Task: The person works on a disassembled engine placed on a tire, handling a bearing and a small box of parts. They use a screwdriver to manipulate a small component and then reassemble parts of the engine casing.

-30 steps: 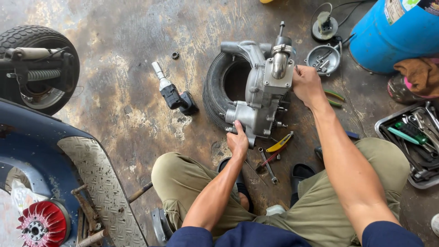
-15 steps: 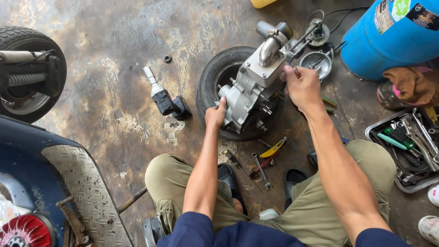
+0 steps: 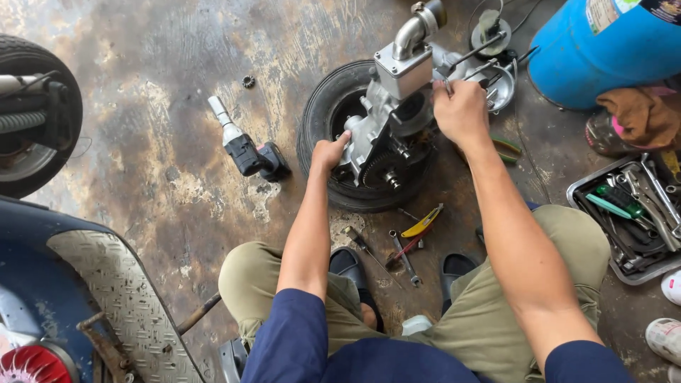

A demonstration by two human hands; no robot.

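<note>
Right now my left hand (image 3: 328,152) fingers clamp the engine (image 3: 394,113) at its nine o'clock edge, my right hand (image 3: 461,110) grips its three o'clock side; it stands upright in the tyre (image 3: 326,128), long axis toward twelve.

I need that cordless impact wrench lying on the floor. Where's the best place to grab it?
Take the impact wrench by its black body, reaching from above. It lies flat on the concrete floor, apart from the tyre, silver nose pointing away, so that thick middle is fully exposed.

Both hands (image 3: 328,152) (image 3: 461,110) on a grey engine (image 3: 394,120) atop a tyre (image 3: 323,120)
</note>
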